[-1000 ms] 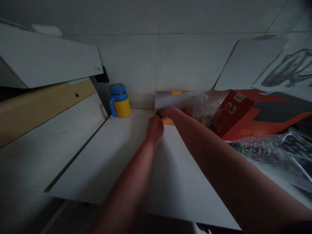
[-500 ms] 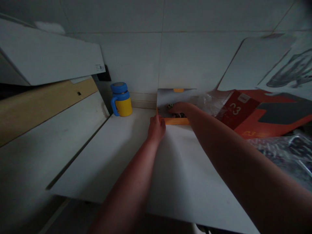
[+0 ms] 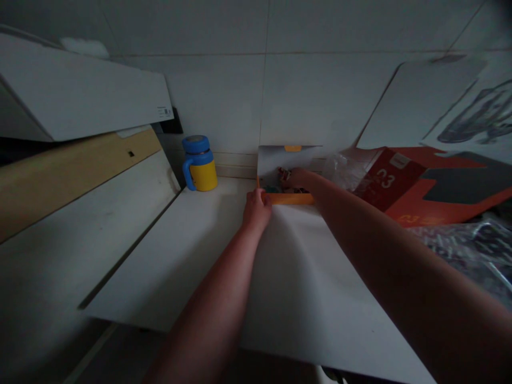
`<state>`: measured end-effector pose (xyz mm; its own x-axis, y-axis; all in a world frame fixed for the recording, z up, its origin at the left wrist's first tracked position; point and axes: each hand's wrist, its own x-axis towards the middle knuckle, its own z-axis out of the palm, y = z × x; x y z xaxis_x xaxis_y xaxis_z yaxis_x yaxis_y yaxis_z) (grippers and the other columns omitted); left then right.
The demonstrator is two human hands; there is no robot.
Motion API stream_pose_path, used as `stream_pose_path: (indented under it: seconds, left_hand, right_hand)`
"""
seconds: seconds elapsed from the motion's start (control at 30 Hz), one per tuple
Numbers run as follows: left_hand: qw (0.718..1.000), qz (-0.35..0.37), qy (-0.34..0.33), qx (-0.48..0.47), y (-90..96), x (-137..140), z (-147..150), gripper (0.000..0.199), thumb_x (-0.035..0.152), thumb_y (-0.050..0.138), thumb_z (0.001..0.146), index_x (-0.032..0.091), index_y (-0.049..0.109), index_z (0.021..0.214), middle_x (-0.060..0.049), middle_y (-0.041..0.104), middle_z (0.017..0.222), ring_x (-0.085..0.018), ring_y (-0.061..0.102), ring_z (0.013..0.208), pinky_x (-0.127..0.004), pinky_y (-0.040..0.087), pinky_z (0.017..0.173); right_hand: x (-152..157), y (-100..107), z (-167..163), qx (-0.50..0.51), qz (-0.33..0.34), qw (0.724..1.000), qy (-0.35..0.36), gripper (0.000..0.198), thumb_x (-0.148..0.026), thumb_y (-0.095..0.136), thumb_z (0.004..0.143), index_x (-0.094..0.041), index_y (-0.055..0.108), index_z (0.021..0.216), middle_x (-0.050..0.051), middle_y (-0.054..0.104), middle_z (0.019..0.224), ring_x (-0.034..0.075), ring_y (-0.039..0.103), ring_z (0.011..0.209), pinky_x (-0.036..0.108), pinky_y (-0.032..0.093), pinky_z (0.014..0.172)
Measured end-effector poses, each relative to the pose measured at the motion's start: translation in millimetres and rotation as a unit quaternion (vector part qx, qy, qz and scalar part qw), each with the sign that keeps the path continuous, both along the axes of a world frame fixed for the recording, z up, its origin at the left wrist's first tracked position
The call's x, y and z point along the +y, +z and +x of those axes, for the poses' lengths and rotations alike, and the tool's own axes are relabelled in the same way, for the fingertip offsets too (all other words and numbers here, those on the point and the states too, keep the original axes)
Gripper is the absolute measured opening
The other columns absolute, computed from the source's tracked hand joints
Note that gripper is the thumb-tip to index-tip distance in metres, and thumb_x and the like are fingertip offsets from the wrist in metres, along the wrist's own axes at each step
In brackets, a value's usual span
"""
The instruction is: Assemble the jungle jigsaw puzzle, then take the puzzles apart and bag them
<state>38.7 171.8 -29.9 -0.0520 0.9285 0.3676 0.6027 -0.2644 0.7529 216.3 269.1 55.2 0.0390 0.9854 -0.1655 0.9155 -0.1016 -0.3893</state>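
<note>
At the back of the white table stands an orange box with its grey-lined lid raised against the wall. My left hand is closed on the box's front left corner. Over the box, my right hand reaches in from the right, its fingers pinched on a small red-and-white item whose kind I cannot make out. Low in the box, a greenish item and other dark small things show in part. The front wall and my right hand hide the rest.
A blue and yellow mug with a lid stands left of the box. To the right are crumpled clear plastic, a red-orange carton and bubble wrap. White and wooden boards lean in at the left.
A small red-and-white item now shows at my right hand's fingers, where a dark patterned one showed before. A greenish item has come into view in the box. My left hand stays put.
</note>
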Motion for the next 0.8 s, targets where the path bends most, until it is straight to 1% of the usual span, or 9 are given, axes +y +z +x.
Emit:
stream_pose_path:
  seconds: [0.07,0.13,0.27,0.33,0.43,0.5,0.57,0.67,0.8]
  left_hand:
    - [1.000,0.000,0.001,-0.001,-0.3,0.4,0.5,0.023,0.020,0.057,0.103,0.020,0.063,0.125,-0.017,0.064,0.128,-0.027,0.063,0.129,-0.042,0.047,0.114]
    - [1.000,0.000,0.002,-0.002,-0.7,0.6,0.5,0.022,0.020,0.058,0.103,0.020,0.063,0.125,-0.017,0.064,0.128,-0.027,0.063,0.128,-0.041,0.047,0.114]
    - [1.000,-0.003,0.007,-0.006,-1.1,0.9,-0.2,0.023,0.022,0.057,0.103,0.019,0.063,0.125,-0.018,0.063,0.129,-0.027,0.065,0.127,-0.041,0.048,0.112]
    - [1.000,-0.003,0.007,-0.007,-1.0,1.1,-0.3,0.023,0.021,0.057,0.103,0.019,0.064,0.125,-0.019,0.064,0.128,-0.028,0.065,0.125,-0.041,0.049,0.111]
    - [1.000,-0.001,0.009,-0.007,-1.2,1.7,0.4,0.024,0.020,0.057,0.102,0.019,0.064,0.124,-0.019,0.065,0.126,-0.029,0.066,0.123,-0.043,0.050,0.111]
    - [1.000,0.003,0.010,-0.007,-1.6,2.0,0.9,0.023,0.020,0.057,0.102,0.020,0.064,0.123,-0.017,0.066,0.125,-0.028,0.065,0.123,-0.043,0.049,0.112]
    - [1.000,0.006,0.010,-0.006,-1.9,2.3,1.2,0.021,0.021,0.056,0.102,0.021,0.064,0.122,-0.016,0.066,0.124,-0.027,0.065,0.122,-0.043,0.049,0.112]
    - [1.000,0.010,0.010,-0.002,-1.7,2.5,1.1,0.018,0.022,0.058,0.102,0.022,0.063,0.120,-0.016,0.066,0.125,-0.027,0.064,0.124,-0.043,0.049,0.112]
    - [1.000,0.010,0.008,0.003,-0.5,2.6,0.7,0.017,0.021,0.058,0.102,0.022,0.063,0.118,-0.016,0.066,0.125,-0.027,0.066,0.120,-0.043,0.049,0.111]
  right_hand:
    - [-7.8,6.9,5.6,0.051,0.014,0.998,-0.019,0.031,-0.040,0.081,0.093,-0.015,0.074,0.111,0.015,0.076,0.109,0.028,0.074,0.097,0.040,0.063,0.082]
    - [-16.4,16.1,10.2,0.123,0.033,0.992,-0.020,0.029,-0.040,0.081,0.093,-0.017,0.075,0.109,0.015,0.079,0.102,0.029,0.076,0.092,0.037,0.063,0.076]
    - [-39.0,33.8,15.9,0.262,0.050,0.964,-0.011,0.023,-0.039,0.071,0.100,-0.022,0.073,0.114,0.013,0.081,0.111,0.025,0.077,0.094,0.031,0.064,0.074]
    - [-56.3,35.2,18.9,0.311,0.040,0.950,-0.016,0.021,-0.040,0.069,0.101,-0.022,0.072,0.111,0.013,0.080,0.115,0.023,0.078,0.095,0.029,0.064,0.074]
    - [-89.9,21.9,25.4,0.360,-0.008,0.933,-0.024,0.022,-0.042,0.071,0.099,-0.021,0.073,0.104,0.013,0.082,0.107,0.022,0.078,0.087,0.028,0.065,0.072]
    - [-113.1,5.7,30.6,0.383,-0.062,0.921,-0.026,0.024,-0.044,0.074,0.096,-0.020,0.074,0.096,0.013,0.082,0.097,0.022,0.078,0.080,0.031,0.066,0.072]
    - [-131.9,-11.0,35.3,0.399,-0.095,0.911,-0.037,0.026,-0.046,0.077,0.093,-0.020,0.074,0.092,0.012,0.082,0.095,0.021,0.078,0.079,0.030,0.066,0.072]
    - [-146.6,-28.4,40.0,0.398,-0.104,0.909,-0.066,0.030,-0.050,0.079,0.090,-0.022,0.072,0.089,0.012,0.082,0.098,0.019,0.077,0.078,0.026,0.065,0.067]
    - [-147.0,-35.6,43.2,0.355,-0.079,0.926,-0.099,0.035,-0.056,0.082,0.086,-0.022,0.071,0.087,0.012,0.081,0.096,0.019,0.076,0.072,0.027,0.064,0.062]
